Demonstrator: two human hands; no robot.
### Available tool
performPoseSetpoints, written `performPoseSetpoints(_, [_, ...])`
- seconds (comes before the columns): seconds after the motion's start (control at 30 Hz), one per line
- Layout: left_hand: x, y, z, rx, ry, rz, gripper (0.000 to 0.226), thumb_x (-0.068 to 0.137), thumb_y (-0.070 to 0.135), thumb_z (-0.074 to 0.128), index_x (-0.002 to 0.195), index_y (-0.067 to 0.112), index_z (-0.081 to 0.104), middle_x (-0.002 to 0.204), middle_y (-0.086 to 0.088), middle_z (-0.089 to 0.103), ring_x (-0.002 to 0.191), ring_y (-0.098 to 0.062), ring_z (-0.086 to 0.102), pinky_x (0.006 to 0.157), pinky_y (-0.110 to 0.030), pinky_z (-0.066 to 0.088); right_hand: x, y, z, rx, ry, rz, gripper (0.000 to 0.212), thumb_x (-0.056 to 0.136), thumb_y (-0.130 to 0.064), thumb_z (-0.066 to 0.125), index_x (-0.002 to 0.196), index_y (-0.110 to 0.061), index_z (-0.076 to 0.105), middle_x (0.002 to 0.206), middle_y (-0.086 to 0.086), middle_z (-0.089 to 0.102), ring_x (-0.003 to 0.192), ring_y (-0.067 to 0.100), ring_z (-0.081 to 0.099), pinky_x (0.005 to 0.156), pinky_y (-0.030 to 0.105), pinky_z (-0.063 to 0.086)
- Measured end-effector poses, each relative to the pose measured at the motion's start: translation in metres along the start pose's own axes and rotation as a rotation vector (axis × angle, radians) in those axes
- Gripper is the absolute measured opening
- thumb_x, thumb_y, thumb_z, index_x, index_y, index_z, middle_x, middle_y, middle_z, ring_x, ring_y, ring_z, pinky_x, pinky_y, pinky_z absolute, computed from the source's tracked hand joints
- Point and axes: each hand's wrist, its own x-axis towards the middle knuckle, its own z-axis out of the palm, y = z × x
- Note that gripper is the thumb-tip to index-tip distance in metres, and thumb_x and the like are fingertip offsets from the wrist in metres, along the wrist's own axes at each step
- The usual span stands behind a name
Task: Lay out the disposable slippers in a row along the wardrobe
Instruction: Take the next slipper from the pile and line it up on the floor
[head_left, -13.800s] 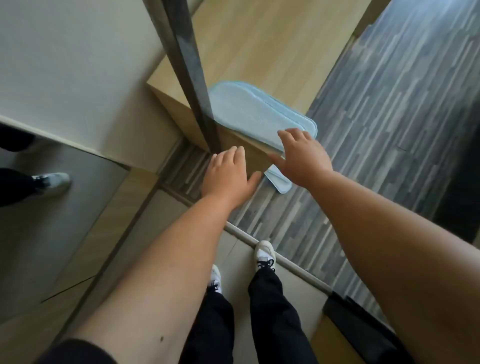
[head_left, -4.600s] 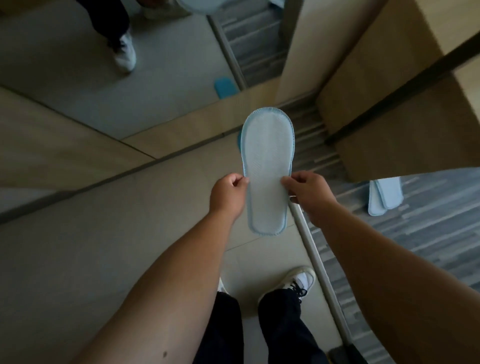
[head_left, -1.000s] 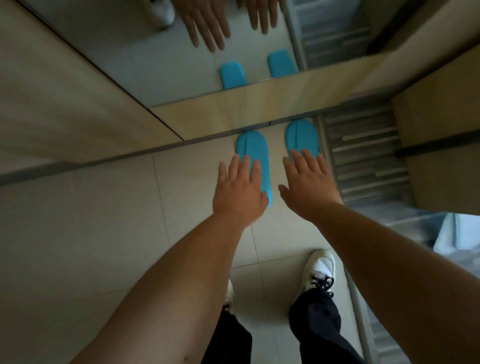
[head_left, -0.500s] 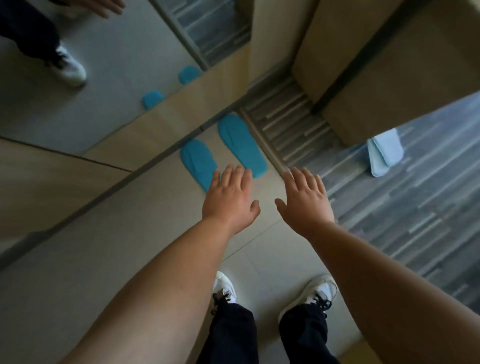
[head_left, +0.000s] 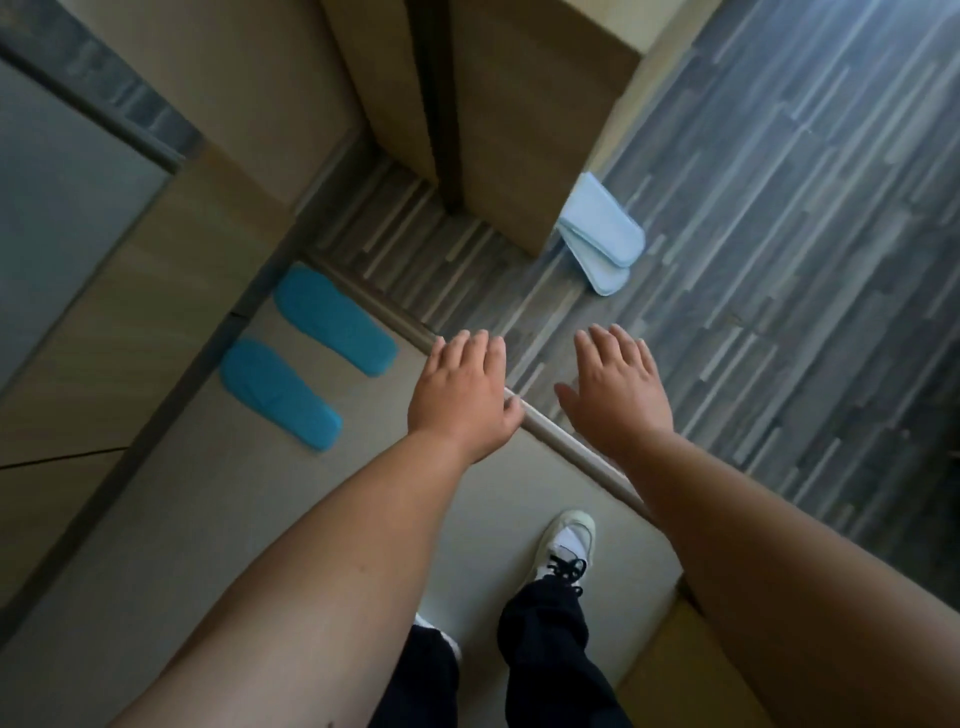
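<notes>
— Slippers, 2 flat bright-blue disposable ones: where are they lying?

— The nearer bright-blue slipper (head_left: 279, 393) and the farther bright-blue slipper (head_left: 335, 320) are lying side by side on the pale beige tiled floor (head_left: 171, 545), toes just beside the base of the light wood wardrobe panel (head_left: 130, 332). They are sitting close together but not touching.

— Are any others showing?

— A stack of pale-blue flat slippers (head_left: 602, 239) is resting on the grey striped plank floor (head_left: 779, 234), partly tucked behind the corner of a tan wooden cabinet (head_left: 524, 114).

— What are the hands doing?

— The left hand (head_left: 462, 395) is hovering palm down over the metal threshold strip (head_left: 566, 441), fingers spread and holding nothing. The right hand (head_left: 615, 389) is hovering beside it above the plank floor, likewise spread and empty.

— Anything below?

— 1 white laced sneaker (head_left: 566, 545) is standing on the tiles under dark trousers.
</notes>
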Motion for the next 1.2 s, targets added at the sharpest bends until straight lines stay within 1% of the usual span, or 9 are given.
performPoseSetpoints(0.2, [0.051,0.067,-0.004,-0.011,0.0,-0.072,0.07,0.09,0.045,0.042,0.147,0.009,0.023,0.154,-0.014,0.031,0.142,-0.031,0.027,0.119,-0.046,0.018,0.017,0.07,-0.006,0.049,-0.022,0.052,0.07,0.097,-0.048,0.043,0.153,-0.015,0.019,0.161,0.008,0.02,0.15,0.027,0.009,0.121,0.044,0.004])
performPoseSetpoints(0.33, [0.08,0.094,0.004,-0.034,0.005,-0.094,0.067,0.092,0.045,0.04,0.146,0.007,0.024,0.153,-0.015,0.031,0.142,-0.031,0.026,0.118,-0.046,0.017,0.028,0.109,-0.001,0.065,-0.041,0.09,0.069,0.096,-0.047,0.044,0.152,-0.014,0.02,0.161,0.008,0.022,0.15,0.027,0.011,0.121,0.044,0.006])
performPoseSetpoints(0.47, [0.111,0.096,0.01,-0.037,0.0,-0.04,0.067,0.094,0.05,0.035,0.146,0.008,0.025,0.154,-0.013,0.03,0.144,-0.03,0.024,0.119,-0.046,0.015,0.05,0.138,-0.005,0.081,-0.036,0.142,0.069,0.096,-0.049,0.045,0.151,-0.014,0.023,0.159,0.008,0.025,0.149,0.027,0.013,0.122,0.044,0.008])
performPoseSetpoints(0.6, [0.144,0.094,0.013,-0.031,-0.043,-0.029,0.071,0.093,0.053,0.033,0.147,0.008,0.023,0.156,-0.013,0.029,0.145,-0.029,0.021,0.12,-0.045,0.012,0.075,0.151,-0.009,0.086,-0.049,0.166,0.07,0.096,-0.051,0.043,0.152,-0.014,0.022,0.159,0.008,0.025,0.149,0.027,0.014,0.122,0.044,0.009])
performPoseSetpoints(0.8, [0.188,0.097,0.018,-0.037,-0.074,-0.016,0.066,0.092,0.05,0.039,0.143,0.009,0.03,0.149,-0.011,0.038,0.14,-0.03,0.029,0.118,-0.046,0.017,0.116,0.156,-0.007,0.122,-0.028,0.192,0.068,0.094,-0.048,0.049,0.148,-0.011,0.03,0.154,0.009,0.035,0.146,0.028,0.022,0.12,0.044,0.016])
performPoseSetpoints(0.9, [0.205,0.096,0.025,-0.03,-0.091,-0.026,0.065,0.092,0.05,0.038,0.142,0.009,0.032,0.149,-0.012,0.039,0.14,-0.03,0.031,0.118,-0.046,0.019,0.132,0.155,0.003,0.143,-0.048,0.183,0.068,0.094,-0.048,0.049,0.148,-0.011,0.03,0.154,0.009,0.035,0.146,0.028,0.023,0.12,0.044,0.017])
performPoseSetpoints(1.03, [0.232,0.098,0.039,-0.081,-0.104,-0.091,0.063,0.093,0.048,0.039,0.141,0.008,0.033,0.147,-0.013,0.041,0.137,-0.031,0.035,0.115,-0.046,0.025,0.166,0.164,0.013,0.15,-0.053,0.145,0.065,0.095,-0.048,0.048,0.147,-0.013,0.031,0.152,0.009,0.037,0.145,0.028,0.024,0.121,0.043,0.017])
performPoseSetpoints(1.2, [0.283,0.098,0.063,-0.246,-0.09,-0.295,0.058,0.095,0.048,0.038,0.14,0.011,0.036,0.143,-0.013,0.044,0.13,-0.032,0.042,0.102,-0.045,0.038,0.24,0.179,0.028,0.132,-0.027,0.046,0.058,0.095,-0.046,0.048,0.14,-0.011,0.039,0.144,0.011,0.046,0.138,0.03,0.034,0.116,0.042,0.023])
